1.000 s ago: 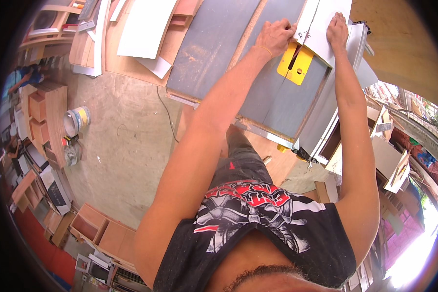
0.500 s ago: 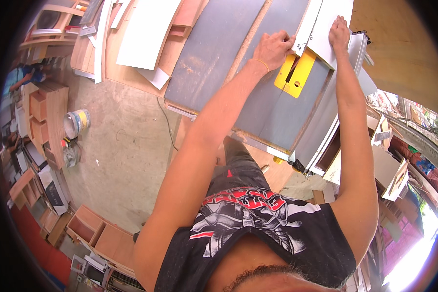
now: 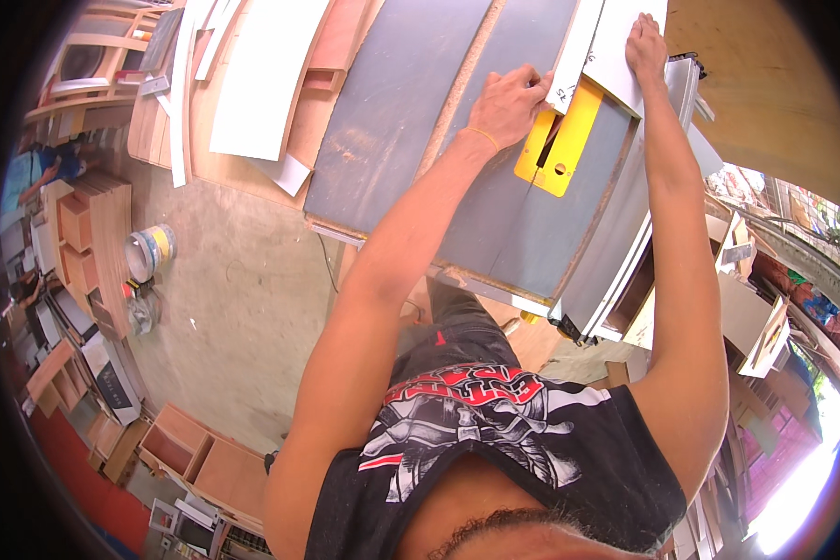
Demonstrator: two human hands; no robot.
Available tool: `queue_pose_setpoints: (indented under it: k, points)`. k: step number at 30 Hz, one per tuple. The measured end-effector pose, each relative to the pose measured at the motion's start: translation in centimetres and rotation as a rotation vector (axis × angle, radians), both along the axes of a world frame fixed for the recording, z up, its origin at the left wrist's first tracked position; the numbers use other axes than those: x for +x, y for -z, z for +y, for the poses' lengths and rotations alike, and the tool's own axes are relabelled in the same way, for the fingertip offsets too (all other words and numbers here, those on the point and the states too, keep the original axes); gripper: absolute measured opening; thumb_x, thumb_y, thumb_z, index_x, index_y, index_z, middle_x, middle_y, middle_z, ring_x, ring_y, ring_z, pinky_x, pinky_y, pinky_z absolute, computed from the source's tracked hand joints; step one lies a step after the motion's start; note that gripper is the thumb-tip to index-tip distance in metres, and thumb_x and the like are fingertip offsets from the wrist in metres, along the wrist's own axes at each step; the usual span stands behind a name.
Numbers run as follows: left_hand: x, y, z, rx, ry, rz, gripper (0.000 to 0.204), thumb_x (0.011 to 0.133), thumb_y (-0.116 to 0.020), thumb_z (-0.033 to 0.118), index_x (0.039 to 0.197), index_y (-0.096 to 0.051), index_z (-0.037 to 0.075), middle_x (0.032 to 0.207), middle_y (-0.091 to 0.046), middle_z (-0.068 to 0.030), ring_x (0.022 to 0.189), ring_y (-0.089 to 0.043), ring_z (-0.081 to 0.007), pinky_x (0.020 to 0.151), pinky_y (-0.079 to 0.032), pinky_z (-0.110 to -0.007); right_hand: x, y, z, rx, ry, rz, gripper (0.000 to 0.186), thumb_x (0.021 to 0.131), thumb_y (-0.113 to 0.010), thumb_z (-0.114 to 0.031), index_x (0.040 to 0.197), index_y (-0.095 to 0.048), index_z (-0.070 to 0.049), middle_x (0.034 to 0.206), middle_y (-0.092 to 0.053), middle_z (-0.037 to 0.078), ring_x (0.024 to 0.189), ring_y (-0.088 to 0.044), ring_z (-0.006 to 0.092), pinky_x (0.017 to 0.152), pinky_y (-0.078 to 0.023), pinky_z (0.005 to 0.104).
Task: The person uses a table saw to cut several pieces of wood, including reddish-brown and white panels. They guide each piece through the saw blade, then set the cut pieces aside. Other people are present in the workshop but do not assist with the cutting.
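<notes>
- The person stands at a table saw (image 3: 495, 187) with a flat grey top. Both arms reach far out over it.
- The left hand (image 3: 511, 103) rests on the near edge of a white board (image 3: 616, 47). Its fingers are curled together, and the tips press on the thin strip of board beside the cut.
- The right hand (image 3: 646, 42) lies flat on top of the wider part of the board. Its fingers are close together and press down.
- The board is white, thin and flat. It lies on the far part of the saw top, just past the yellow plate (image 3: 560, 140) with the dark slot in it. A narrow gap seems to run down the board, in line with that slot.
- I think the board is being pushed along the saw. To do this well, both hands should stay off to the sides of the slot, never over it.
- Push slow and even. Keep the board flat on the top so it does not lift or twist.
- I cannot see the blade itself from here.
</notes>
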State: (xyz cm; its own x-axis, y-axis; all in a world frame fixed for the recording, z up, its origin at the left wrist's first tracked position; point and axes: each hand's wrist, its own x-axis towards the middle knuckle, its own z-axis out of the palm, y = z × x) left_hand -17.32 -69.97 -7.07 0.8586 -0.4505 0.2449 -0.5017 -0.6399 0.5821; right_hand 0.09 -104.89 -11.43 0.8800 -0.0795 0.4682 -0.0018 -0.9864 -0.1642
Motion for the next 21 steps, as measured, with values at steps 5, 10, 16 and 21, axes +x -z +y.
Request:
queue_pose_setpoints:
  k: [5, 10, 16, 21]
  points:
    - [0.1, 0.2, 0.1, 0.037, 0.003, -0.057, 0.039, 0.099, -0.055, 0.023, 0.137, -0.058, 0.016, 0.107, -0.063, -0.0011, 0.089, -0.057, -0.0102, 0.081, -0.036, -0.030, 0.5, -0.1, 0.8, -0.031, -0.009, -0.030, 0.047, 0.101, -0.036, -0.028, 0.135, -0.056, -0.002, 0.142, -0.052, 0.018, 0.134, -0.046, 0.0328, 0.113, -0.036, 0.0399]
    - [-0.1, -0.1, 0.2, 0.034, 0.009, -0.033, 0.039, 0.099, -0.055, 0.023, 0.137, -0.057, 0.017, 0.106, -0.061, -0.0010, 0.089, -0.056, -0.0095, 0.081, -0.036, -0.030, 1.5, -0.3, -0.1, -0.063, -0.023, -0.044, 0.046, 0.101, -0.036, -0.027, 0.132, -0.057, -0.001, 0.140, -0.053, 0.018, 0.131, -0.048, 0.0340, 0.111, -0.037, 0.0413]
    - [-0.2, -0.3, 0.2, -0.014, 0.004, -0.019, 0.036, 0.097, -0.058, 0.024, 0.131, -0.062, 0.016, 0.105, -0.061, -0.0019, 0.089, -0.059, -0.0136, 0.081, -0.037, -0.033, 3.4, 0.4, -1.6, -0.089, -0.049, -0.084, 0.045, 0.101, -0.037, -0.027, 0.130, -0.058, 0.000, 0.138, -0.055, 0.019, 0.128, -0.051, 0.0355, 0.109, -0.040, 0.0429]
    - [-0.1, -0.2, 0.3, -0.026, -0.009, -0.013, 0.040, 0.098, -0.057, 0.026, 0.137, -0.058, 0.017, 0.107, -0.062, -0.0005, 0.085, -0.055, -0.0116, 0.081, -0.036, -0.029, 5.5, 1.1, -2.5, -0.062, -0.031, -0.031, 0.046, 0.101, -0.036, -0.030, 0.131, -0.058, -0.002, 0.137, -0.055, 0.019, 0.127, -0.051, 0.0369, 0.108, -0.041, 0.0429]
